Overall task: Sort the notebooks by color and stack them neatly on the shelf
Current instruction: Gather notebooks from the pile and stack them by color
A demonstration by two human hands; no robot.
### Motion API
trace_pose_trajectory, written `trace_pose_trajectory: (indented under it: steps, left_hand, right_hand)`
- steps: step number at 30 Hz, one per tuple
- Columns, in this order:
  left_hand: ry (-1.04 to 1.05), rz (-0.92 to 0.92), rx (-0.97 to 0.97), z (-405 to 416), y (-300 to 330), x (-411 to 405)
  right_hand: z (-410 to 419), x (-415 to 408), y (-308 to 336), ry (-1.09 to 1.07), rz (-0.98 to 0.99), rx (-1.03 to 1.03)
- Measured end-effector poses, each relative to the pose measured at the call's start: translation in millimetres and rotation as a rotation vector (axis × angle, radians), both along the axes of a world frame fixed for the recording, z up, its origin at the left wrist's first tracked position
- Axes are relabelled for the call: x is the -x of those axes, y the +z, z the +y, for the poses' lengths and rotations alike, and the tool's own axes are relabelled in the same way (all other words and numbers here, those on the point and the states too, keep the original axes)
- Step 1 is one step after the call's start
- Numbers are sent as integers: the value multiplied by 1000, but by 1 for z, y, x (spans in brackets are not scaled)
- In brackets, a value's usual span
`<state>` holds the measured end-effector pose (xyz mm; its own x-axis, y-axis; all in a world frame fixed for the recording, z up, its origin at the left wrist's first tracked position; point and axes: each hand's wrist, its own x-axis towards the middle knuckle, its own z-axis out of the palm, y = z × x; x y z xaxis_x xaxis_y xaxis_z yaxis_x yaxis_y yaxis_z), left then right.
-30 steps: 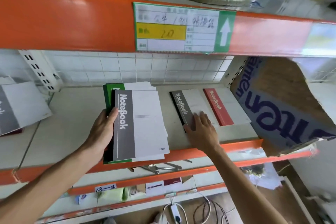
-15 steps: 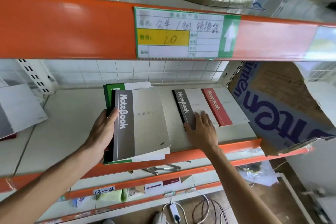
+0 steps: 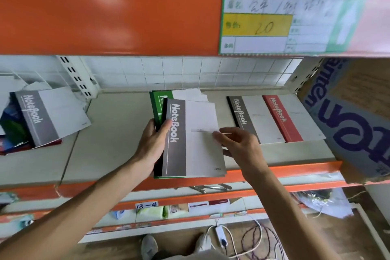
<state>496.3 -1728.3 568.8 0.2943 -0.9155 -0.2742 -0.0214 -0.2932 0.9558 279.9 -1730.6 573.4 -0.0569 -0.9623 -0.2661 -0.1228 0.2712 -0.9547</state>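
Grey notebook (image 3: 191, 139) topmost on a small pile at centre of the shelf (image 3: 109, 133), grey spine band at 9 o'clock of its white cover, long side running front to back. Beneath it, green notebook (image 3: 157, 107), showing along the 9 o'clock edge and at the 12 o'clock end, with loose white sheets fanned out behind. Left hand (image 3: 153, 145) at 9 o'clock of the pile, gripping the spine edges, thumb lying across the grey band and palm against the side. Right hand (image 3: 238, 145) at 3 o'clock of the pile, fingers loosely curled, fingertips touching the white cover near its 3 o'clock edge; grip or mere touch, cannot tell. Further toward 3 o'clock, apart from both hands, second grey notebook (image 3: 251, 120) flat on the shelf, and red notebook (image 3: 289, 118) partly overlapping it. Toward 9 o'clock, well apart, another grey notebook (image 3: 48, 116) tilted atop a loose heap. At the far 3 o'clock end, cardboard box (image 3: 354, 120) leaning on the shelf. At 12 o'clock above, orange beam (image 3: 105, 15) carrying a price label (image 3: 274, 19) marked 20.
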Motion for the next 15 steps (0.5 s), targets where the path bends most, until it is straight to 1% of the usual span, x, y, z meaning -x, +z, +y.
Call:
trace_pose_trajectory:
  steps: [2,5,9,15]
  left_hand:
    - [-8,-14,-4,0,-2,-1]
    - [-9,-25,-8,-2,-3,1]
    - [-19,-36,9,-1,-8,1]
    - [-19,-22,12,0,-8,-11]
  right_hand:
    - [-2,1,-4,-12,-33,-38]
    - [-4,1,-8,-14,-27,-86]
    - [-14,12,-10,-80,-49,-123]
    - [-59,91,-3,-228,119,-49]
